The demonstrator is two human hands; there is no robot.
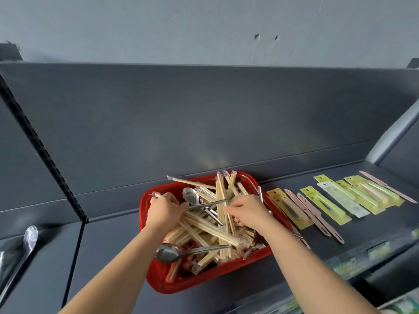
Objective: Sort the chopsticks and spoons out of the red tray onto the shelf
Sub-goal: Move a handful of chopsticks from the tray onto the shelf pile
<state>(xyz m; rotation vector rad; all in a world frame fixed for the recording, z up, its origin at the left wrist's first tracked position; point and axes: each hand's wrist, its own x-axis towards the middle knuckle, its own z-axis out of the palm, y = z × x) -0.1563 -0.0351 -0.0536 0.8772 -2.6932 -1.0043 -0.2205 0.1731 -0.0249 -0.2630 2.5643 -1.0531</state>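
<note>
A red tray [158,279] stands on the dark shelf [108,245], piled with wrapped wooden chopsticks [210,232] lying crosswise. Three metal spoons show in it: one [191,196] at the back, one [167,252] at the front, and a handle [260,196] against the right rim. My left hand [164,210] is over the tray's back left, its fingers curled round a wrapped chopstick pair whose end [155,195] sticks out on the left. My right hand [248,213] is in the pile at the right, fingers curled and pinching chopsticks.
To the tray's right lie a row of flat yellow-green packets [326,205] and pink ones [317,216] on the shelf. A wrapped metal spoon [29,236] lies on the shelf section at far left. A price-label rail [376,250] runs along the front edge.
</note>
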